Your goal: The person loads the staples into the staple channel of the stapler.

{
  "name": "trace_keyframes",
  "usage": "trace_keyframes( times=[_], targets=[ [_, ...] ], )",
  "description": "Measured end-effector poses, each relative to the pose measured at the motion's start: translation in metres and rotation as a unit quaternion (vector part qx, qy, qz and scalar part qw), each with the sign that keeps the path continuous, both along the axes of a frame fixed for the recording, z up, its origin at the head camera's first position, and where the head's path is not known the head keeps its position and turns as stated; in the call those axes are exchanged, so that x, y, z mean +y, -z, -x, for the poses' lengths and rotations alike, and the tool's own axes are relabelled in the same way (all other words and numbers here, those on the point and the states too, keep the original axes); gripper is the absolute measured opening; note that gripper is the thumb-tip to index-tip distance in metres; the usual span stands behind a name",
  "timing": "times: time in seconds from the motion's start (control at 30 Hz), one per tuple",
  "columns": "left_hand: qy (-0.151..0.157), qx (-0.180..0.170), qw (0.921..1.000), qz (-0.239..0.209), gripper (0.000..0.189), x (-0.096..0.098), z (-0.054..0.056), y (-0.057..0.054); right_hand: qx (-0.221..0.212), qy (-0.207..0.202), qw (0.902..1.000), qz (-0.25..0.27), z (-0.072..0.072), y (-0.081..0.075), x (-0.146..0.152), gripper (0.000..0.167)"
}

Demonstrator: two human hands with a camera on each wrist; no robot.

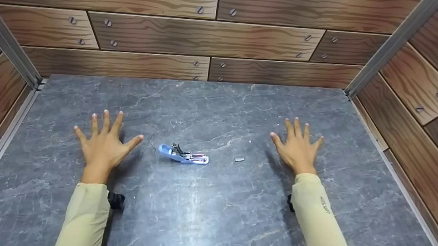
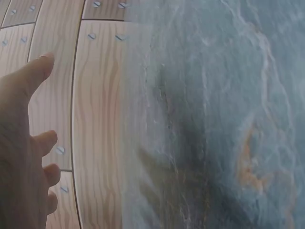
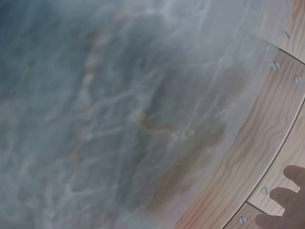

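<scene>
A small light-blue stapler [image 1: 183,155] lies on its side on the grey marbled table, its top swung up and its inner rail showing. To its right is a short strip of staples [image 1: 239,159]. My left hand [image 1: 103,149], palm down with fingers spread, is left of the stapler and holds nothing. On the far side of the staples, my right hand [image 1: 298,149] has its fingers spread too, with nothing in it. The left wrist view shows the thumb and fingertips of the left hand [image 2: 24,114]; only some fingertips of the right hand [image 3: 286,200] appear in the right wrist view.
The grey marbled tabletop [image 1: 204,114] is bounded by a wood-patterned back wall [image 1: 206,40] and side walls. Metal posts stand at the two back corners. Dark wrist cameras, one [image 1: 116,201] on the left, sit at both sleeves.
</scene>
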State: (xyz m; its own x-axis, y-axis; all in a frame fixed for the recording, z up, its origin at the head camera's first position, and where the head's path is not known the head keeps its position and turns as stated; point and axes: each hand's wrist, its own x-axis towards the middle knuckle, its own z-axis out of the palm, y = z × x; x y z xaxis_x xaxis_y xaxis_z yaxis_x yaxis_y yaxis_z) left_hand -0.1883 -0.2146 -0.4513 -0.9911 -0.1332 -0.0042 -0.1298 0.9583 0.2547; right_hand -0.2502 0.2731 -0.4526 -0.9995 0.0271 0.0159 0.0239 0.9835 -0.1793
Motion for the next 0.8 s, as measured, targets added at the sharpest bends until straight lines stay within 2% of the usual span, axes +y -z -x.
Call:
trace_keyframes(
  times=[0.2, 0.5, 0.63, 0.8],
  targets=[
    [0.021, -0.002, 0.9994, -0.029, 0.097, 0.005, 0.002, -0.001, 0.019, -0.021, 0.9995, 0.013, 0.001, -0.003, -0.009, 0.082],
    [0.06, -0.02, 0.9897, -0.128, 0.089, 0.014, 0.005, -0.002, 0.022, -0.063, 0.9959, 0.061, 0.0, -0.005, -0.025, 0.075],
    [0.07, -0.015, 0.9786, -0.193, 0.084, 0.018, 0.007, -0.001, 0.013, -0.086, 0.9916, 0.096, -0.001, -0.007, -0.034, 0.073],
    [0.076, -0.012, 0.9567, -0.281, 0.078, 0.022, 0.007, 0.002, -0.008, -0.108, 0.9871, 0.119, -0.002, -0.005, -0.042, 0.073]
  ],
)
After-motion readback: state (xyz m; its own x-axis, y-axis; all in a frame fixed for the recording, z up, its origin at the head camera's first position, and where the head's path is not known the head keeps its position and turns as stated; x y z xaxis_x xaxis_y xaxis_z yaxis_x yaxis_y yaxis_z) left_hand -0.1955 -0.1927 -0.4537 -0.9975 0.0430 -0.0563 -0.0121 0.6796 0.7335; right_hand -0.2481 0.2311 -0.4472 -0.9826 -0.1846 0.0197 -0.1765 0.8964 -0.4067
